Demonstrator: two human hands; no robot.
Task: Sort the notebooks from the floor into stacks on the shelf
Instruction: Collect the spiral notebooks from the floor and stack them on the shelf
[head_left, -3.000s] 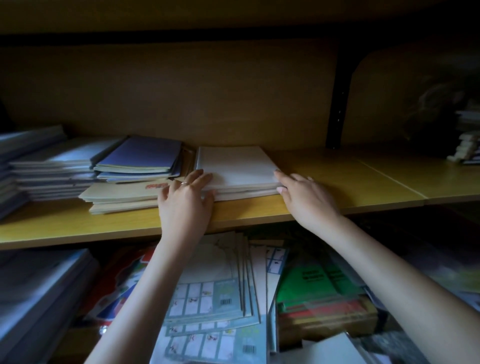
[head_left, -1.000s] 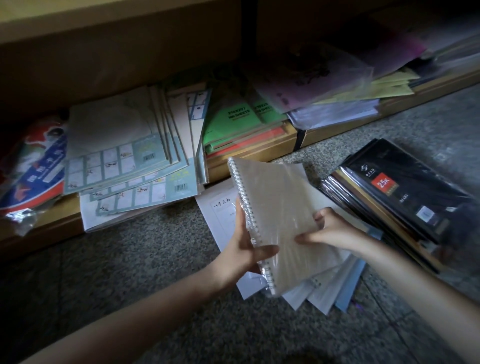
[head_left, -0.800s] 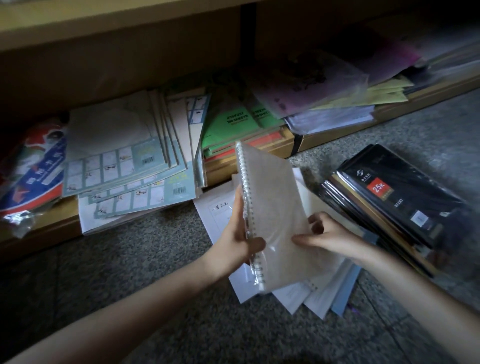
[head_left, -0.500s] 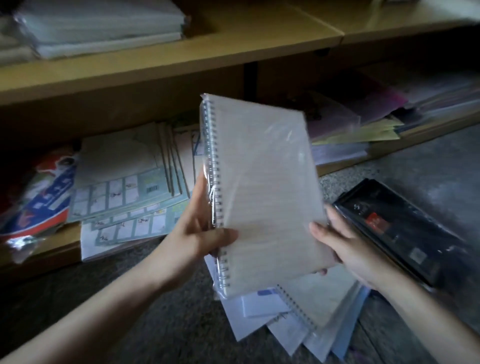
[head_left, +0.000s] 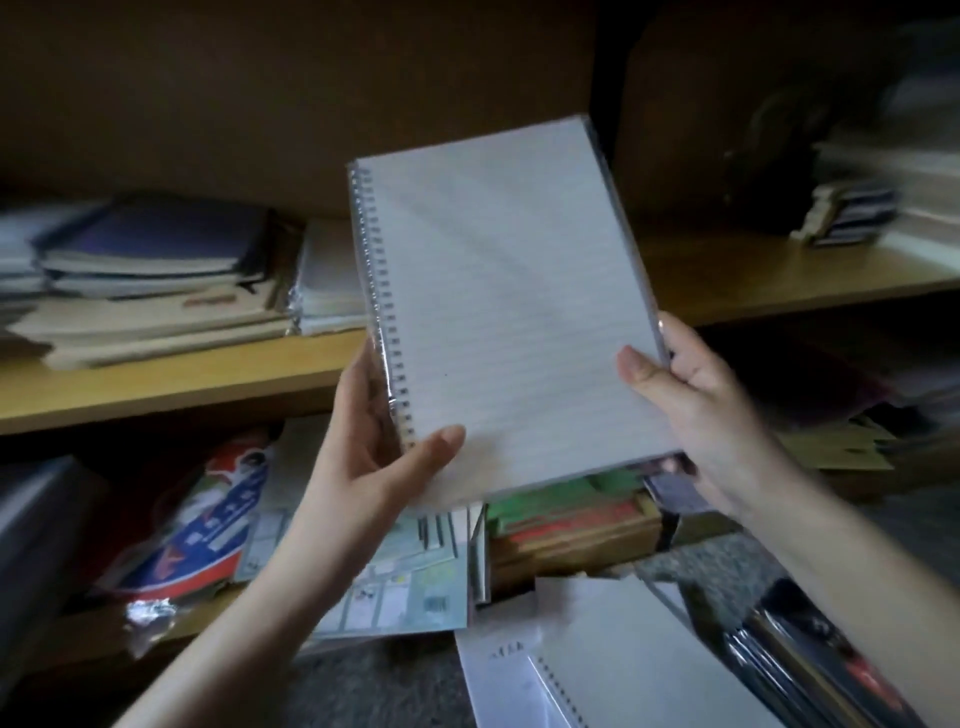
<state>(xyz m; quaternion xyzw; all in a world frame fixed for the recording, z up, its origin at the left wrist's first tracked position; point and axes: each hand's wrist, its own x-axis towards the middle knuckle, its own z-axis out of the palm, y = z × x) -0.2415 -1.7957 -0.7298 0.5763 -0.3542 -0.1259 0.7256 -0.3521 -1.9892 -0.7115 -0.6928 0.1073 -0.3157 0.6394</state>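
Note:
A spiral-bound lined notebook (head_left: 509, 306) in clear plastic wrap is held up in front of the wooden shelf (head_left: 197, 379). My left hand (head_left: 379, 457) grips its lower left corner by the spiral, thumb on the front. My right hand (head_left: 696, 410) holds its lower right edge, thumb on the page. On the shelf behind lie a stack of white notebooks (head_left: 327, 280), partly hidden by the held one, and a stack with a dark blue cover (head_left: 156, 260) on top. More white notebooks (head_left: 597, 670) lie on the floor below.
Black wrapped notebooks (head_left: 810, 670) lie on the grey floor at lower right. The lower shelf holds blue-green booklets (head_left: 400, 587), green and red books (head_left: 566, 514) and a red-blue packet (head_left: 202, 525). A small stack (head_left: 847, 213) sits on the shelf's right part.
Both hands picked the wrapped spiral notebook off the floor pile and raised it to shelf height; the view tilted up from the floor to the shelf.

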